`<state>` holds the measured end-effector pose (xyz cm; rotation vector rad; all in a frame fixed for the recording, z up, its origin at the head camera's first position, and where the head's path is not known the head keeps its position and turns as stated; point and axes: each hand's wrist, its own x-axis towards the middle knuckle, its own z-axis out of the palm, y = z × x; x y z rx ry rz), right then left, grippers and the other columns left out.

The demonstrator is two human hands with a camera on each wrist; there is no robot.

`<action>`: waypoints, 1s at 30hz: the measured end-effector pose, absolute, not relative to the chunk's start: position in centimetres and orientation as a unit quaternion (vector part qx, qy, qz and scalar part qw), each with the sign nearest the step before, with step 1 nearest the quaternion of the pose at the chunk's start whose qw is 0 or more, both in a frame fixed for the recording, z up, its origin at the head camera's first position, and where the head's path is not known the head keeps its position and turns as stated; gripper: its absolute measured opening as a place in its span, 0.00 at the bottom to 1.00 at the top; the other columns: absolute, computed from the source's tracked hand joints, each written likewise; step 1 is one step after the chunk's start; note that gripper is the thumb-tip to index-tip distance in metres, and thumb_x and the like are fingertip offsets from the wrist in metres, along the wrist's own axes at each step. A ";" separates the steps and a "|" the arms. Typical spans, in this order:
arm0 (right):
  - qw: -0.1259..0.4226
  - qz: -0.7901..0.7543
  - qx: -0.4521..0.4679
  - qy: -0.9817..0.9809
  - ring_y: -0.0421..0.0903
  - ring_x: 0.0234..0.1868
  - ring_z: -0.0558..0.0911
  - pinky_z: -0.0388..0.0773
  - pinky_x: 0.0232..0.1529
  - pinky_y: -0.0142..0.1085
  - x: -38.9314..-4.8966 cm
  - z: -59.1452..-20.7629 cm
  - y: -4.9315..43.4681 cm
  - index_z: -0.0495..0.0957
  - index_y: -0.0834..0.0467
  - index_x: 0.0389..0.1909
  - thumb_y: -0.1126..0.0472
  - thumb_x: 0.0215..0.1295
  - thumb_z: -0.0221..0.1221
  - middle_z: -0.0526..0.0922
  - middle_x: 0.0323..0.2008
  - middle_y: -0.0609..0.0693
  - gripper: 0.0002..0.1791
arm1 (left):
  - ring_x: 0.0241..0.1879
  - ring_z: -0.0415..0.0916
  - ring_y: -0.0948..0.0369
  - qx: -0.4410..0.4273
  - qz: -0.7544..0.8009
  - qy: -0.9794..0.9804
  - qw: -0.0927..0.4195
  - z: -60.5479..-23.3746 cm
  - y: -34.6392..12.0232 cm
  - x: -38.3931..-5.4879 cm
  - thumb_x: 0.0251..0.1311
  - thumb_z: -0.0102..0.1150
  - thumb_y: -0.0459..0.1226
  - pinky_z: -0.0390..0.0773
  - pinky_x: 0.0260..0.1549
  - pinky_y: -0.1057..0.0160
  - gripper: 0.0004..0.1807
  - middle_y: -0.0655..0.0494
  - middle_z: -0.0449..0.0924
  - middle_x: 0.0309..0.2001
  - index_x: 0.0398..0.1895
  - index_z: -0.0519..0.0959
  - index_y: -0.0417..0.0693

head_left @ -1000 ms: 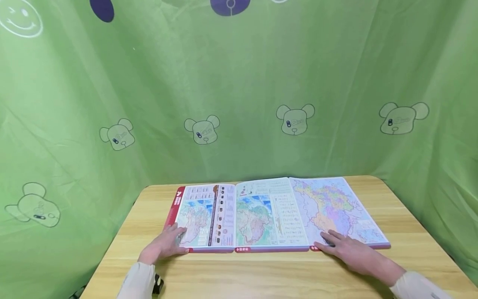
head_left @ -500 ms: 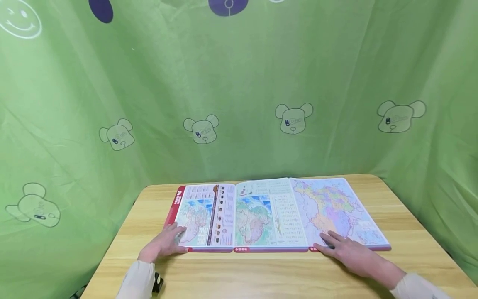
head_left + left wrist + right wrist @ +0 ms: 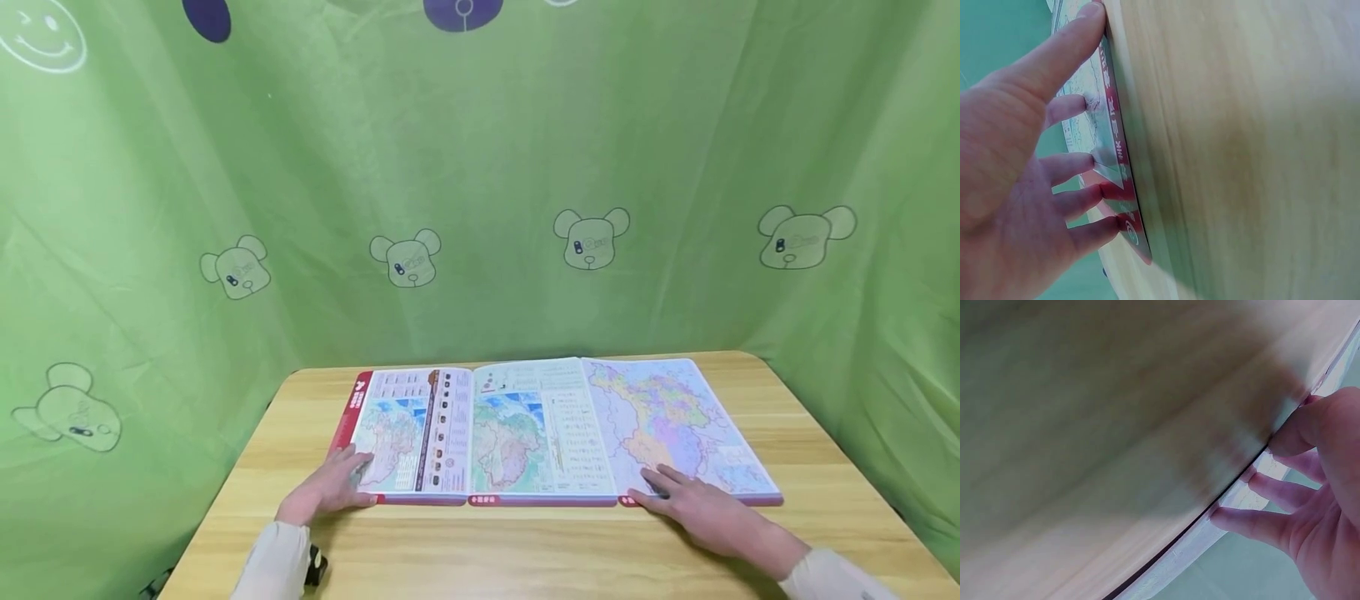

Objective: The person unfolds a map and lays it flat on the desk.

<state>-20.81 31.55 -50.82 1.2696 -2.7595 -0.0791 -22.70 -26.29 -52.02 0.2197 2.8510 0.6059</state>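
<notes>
Three printed map panels lie flat side by side. The left panel [image 3: 453,417] has a red strip along its left side, the middle panel [image 3: 510,450] shows a green and blue map, and the right panel [image 3: 663,400] a multicoloured one. My left hand [image 3: 326,487] rests on the near left corner of the left panel. In the left wrist view its fingers [image 3: 1069,167] spread over the red strip, thumb at the near edge. My right hand [image 3: 705,510] rests on the right panel's near edge; in the right wrist view its fingers [image 3: 1257,524] extend onto the surface.
The panels lie on a light wooden table [image 3: 480,550]. A green curtain [image 3: 487,308] printed with bear heads hangs close behind its back edge and at both sides. A small black object [image 3: 317,568] shows beside the left sleeve.
</notes>
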 end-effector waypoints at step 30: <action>0.101 -0.042 0.401 -0.910 0.66 0.58 0.70 0.70 0.50 0.64 -22.2 -48.6 30.0 0.73 0.55 0.61 0.72 0.53 0.56 0.71 0.59 0.64 0.31 | 0.68 0.48 0.36 0.091 0.136 0.984 0.072 -49.1 -22.4 -22.8 0.62 0.54 0.53 0.51 0.65 0.40 0.35 0.33 0.53 0.69 0.69 0.64 0.47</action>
